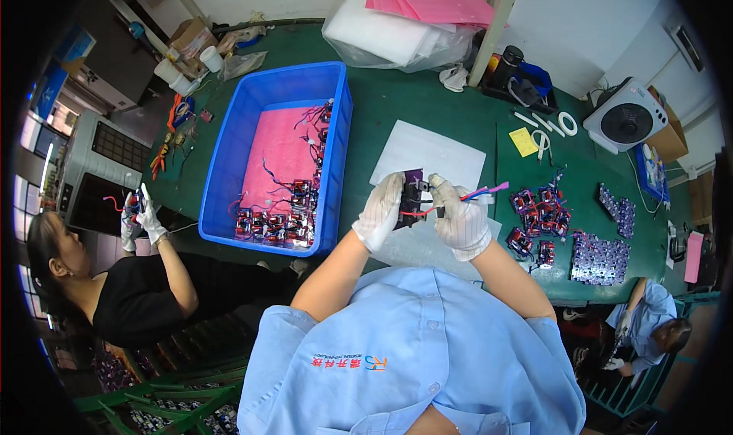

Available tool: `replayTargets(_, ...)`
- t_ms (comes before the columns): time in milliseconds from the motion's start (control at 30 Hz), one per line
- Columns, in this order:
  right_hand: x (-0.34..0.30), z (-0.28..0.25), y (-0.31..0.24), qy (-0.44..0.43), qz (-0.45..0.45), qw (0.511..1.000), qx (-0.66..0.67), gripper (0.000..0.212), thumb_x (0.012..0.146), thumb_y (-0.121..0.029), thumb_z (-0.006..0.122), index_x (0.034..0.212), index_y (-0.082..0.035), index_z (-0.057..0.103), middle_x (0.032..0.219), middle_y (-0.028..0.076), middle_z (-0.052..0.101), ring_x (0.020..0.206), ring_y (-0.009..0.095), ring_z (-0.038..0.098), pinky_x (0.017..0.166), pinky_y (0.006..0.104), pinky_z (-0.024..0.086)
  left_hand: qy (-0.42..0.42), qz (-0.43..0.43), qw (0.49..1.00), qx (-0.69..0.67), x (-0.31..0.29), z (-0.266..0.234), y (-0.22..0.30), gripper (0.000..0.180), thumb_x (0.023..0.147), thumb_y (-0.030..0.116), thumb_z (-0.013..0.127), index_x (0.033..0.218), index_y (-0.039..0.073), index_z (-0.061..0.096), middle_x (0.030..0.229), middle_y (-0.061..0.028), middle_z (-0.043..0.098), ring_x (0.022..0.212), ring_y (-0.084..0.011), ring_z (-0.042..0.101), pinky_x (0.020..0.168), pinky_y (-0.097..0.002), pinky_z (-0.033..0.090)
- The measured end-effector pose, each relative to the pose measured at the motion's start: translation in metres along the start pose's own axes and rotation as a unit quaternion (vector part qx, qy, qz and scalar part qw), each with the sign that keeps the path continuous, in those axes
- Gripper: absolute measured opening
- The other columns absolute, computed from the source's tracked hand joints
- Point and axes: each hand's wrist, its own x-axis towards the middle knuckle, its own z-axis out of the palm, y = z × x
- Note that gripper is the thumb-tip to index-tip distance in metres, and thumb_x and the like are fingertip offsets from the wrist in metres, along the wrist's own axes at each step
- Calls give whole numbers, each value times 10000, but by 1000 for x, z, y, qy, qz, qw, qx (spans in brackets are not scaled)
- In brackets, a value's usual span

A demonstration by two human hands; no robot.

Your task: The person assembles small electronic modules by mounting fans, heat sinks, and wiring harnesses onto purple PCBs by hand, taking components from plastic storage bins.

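Between my two white-gloved hands is a dark purple circuit board point(412, 199), held above the green table near my chest. My left hand point(380, 211) is closed on the board's left edge. On its other side my right hand point(462, 220) is closed round the wires point(477, 195), coloured red, blue, black and pink, that come off the board; their ends stick out to the right past my fingers. White foam sheets point(434, 151) lie on the table beneath and beyond my hands.
A blue bin point(345, 130) with a pink liner and several wired boards stands left. Loose wired boards point(540, 214) and a block of small boards point(599, 259) lie right. A fan point(624, 122) stands far right. One co-worker point(145, 290) holds a board at left; another point(649, 320) is lower right.
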Motion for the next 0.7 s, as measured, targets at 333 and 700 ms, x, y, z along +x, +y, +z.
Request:
replayTargets(333, -15, 20, -1, -257, 223, 864, 370, 238, 847, -57, 462, 1047, -3, 578, 773, 122, 624, 600, 200, 577, 566, 286, 470, -306, -335, 868, -201, 15, 11, -66, 495, 906, 507, 427, 1074, 60, 555, 902, -50, 624, 722, -119, 615, 648, -252, 507)
replayTargets(700, -8, 31, -6, -269, 168, 946, 59, 218, 832, -134, 470, 999, -69, 593, 759, 186, 630, 705, 340, 618, 602, 427, 479, -200, -319, 892, -249, -24, 32, -75, 383, 880, 208, 473, 1208, 11, 440, 1013, -102, 597, 888, -183, 622, 753, -301, 523)
